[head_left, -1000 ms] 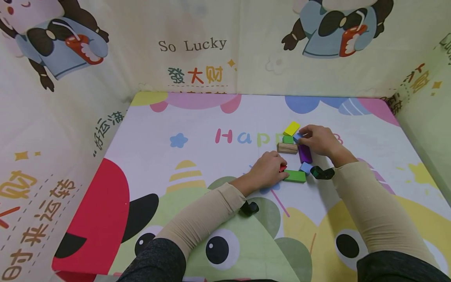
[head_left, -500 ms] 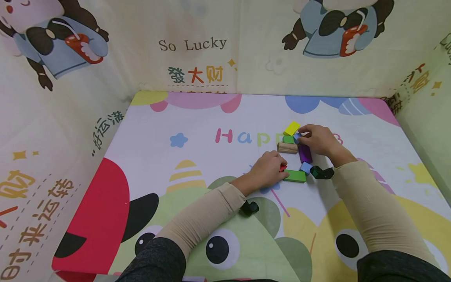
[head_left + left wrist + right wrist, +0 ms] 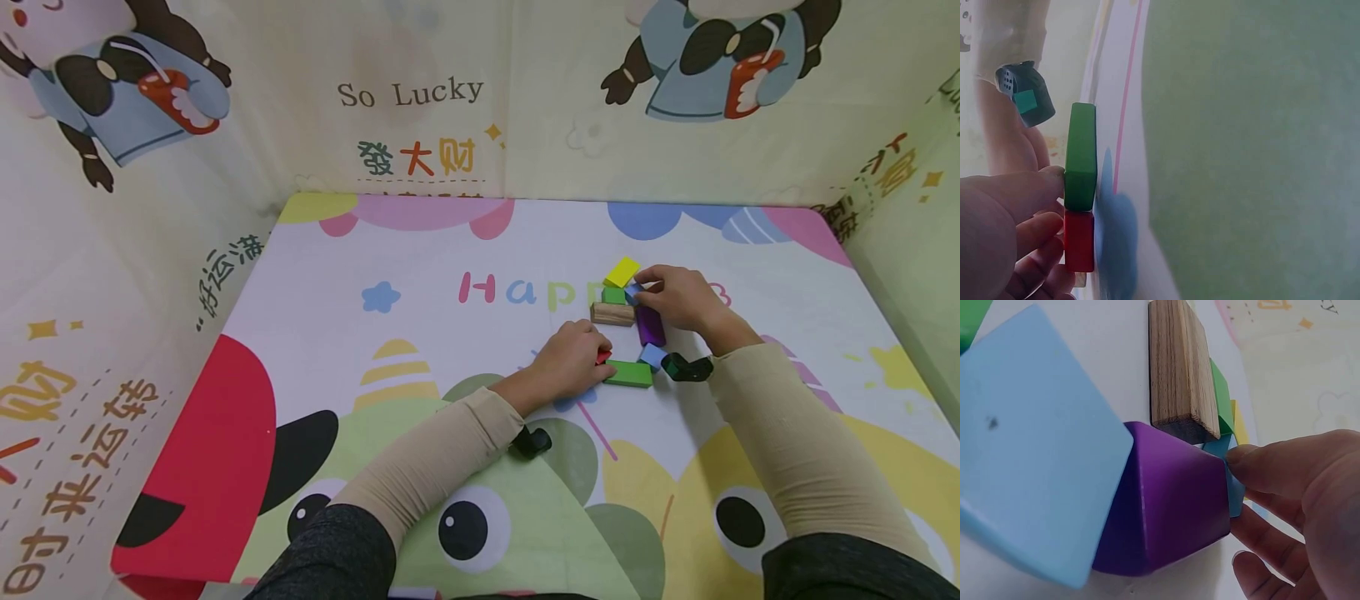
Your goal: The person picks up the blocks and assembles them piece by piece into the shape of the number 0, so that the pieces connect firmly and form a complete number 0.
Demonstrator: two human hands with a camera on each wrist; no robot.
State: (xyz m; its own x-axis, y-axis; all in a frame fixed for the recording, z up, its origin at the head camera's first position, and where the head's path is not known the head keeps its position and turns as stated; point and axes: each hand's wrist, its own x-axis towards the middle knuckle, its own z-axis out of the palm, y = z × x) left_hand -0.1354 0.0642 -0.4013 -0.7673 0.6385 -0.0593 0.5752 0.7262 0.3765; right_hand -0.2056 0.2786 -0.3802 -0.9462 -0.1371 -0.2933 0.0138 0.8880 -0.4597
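My left hand pinches a small red block, mostly covered by the fingers in the head view. Its thumb touches the adjoining long green block. My right hand pinches a small blue block between thumb and fingers, at the far end of a purple block. A second blue block sits between the purple and long green blocks. Behind the purple block's left side lie a wood-grain block, a small green block and a yellow block.
The blocks stand on a printed table cover with cartoon shapes and letters. Patterned cloth walls rise behind and at both sides. A dark wrist device hangs under the left sleeve, another wrist device under the right.
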